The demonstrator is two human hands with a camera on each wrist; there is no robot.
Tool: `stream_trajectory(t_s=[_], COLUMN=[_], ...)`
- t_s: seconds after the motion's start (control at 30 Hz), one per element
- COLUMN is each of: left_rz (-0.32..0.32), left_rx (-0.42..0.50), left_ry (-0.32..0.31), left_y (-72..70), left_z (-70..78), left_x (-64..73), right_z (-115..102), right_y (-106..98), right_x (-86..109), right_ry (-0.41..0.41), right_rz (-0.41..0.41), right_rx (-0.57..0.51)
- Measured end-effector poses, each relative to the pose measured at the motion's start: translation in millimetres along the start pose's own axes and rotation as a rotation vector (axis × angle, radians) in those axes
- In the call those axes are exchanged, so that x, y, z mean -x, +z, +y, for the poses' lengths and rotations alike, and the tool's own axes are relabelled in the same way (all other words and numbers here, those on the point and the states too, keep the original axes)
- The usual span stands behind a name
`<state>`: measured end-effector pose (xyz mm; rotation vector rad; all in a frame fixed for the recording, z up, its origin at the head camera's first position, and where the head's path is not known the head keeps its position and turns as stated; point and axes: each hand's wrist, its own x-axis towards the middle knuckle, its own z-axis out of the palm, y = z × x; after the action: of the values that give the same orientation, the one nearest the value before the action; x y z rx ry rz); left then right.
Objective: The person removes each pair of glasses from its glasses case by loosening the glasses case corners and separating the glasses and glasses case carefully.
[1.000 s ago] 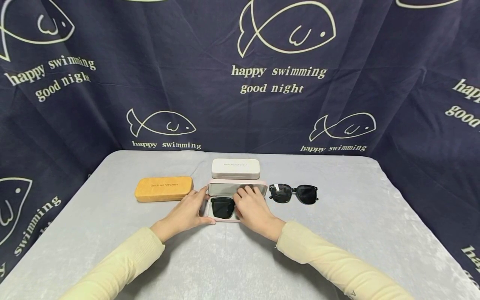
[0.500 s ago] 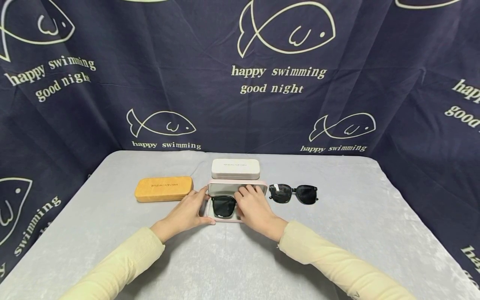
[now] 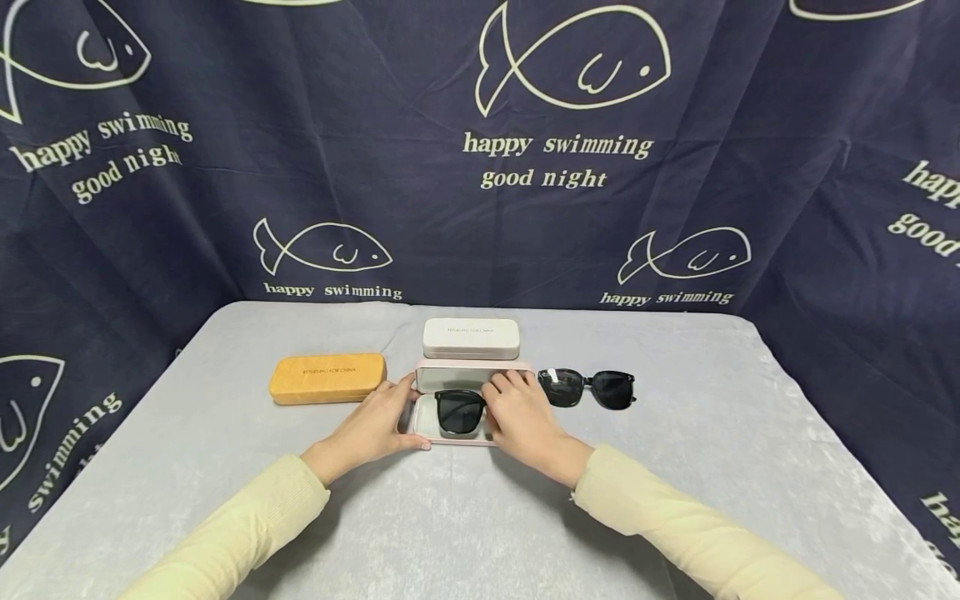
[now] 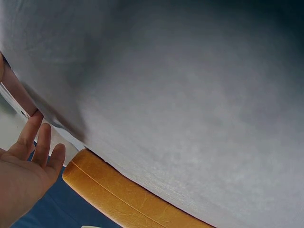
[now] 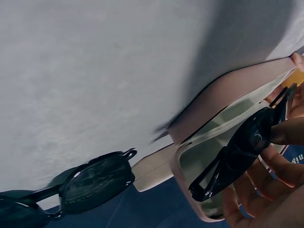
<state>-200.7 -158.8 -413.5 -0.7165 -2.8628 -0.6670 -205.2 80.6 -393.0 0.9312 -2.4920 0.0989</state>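
A pink glasses case (image 3: 453, 381) lies with its lid raised at the middle of the table. My left hand (image 3: 371, 427) holds the left end of this case, thumb at the front edge and fingers toward the back. With my right hand (image 3: 528, 421) I pinch a pair of dark sunglasses (image 3: 460, 412) by their right part, over the case's pale lining. In the right wrist view the sunglasses (image 5: 244, 137) overlap the case's opening, thumb on one side of the frame and fingers beneath. The left wrist view catches my left fingers (image 4: 32, 128) at the case's end.
An orange glasses case (image 3: 327, 379) sits shut on the left, close to my left fingers. Behind the pink case stands a white glasses case (image 3: 471, 339), also shut. A second pair of dark sunglasses (image 3: 611, 390) lies to the right, just past my right hand.
The held sunglasses have shifted right over the pink case, and my right hand has moved right with them. My left hand has stayed on the case's left end.
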Motion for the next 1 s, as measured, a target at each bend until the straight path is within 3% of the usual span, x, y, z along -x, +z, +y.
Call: stream_trajectory(t_s=[0.67,1.0], left_rz=[0.005,-0.026], left_rx=[-0.007,0.027], left_ry=[0.003,-0.04], left_y=[0.1,-0.6], left_z=[0.6,1.4], left_x=[0.8,1.2], right_z=[21.5,32.4], right_y=[-1.3,-3.7], right_x=[24.2,36.2], right_ry=[0.074,0.095], right_rz=[-0.021,-0.001], right_rx=[-0.005,-0.011])
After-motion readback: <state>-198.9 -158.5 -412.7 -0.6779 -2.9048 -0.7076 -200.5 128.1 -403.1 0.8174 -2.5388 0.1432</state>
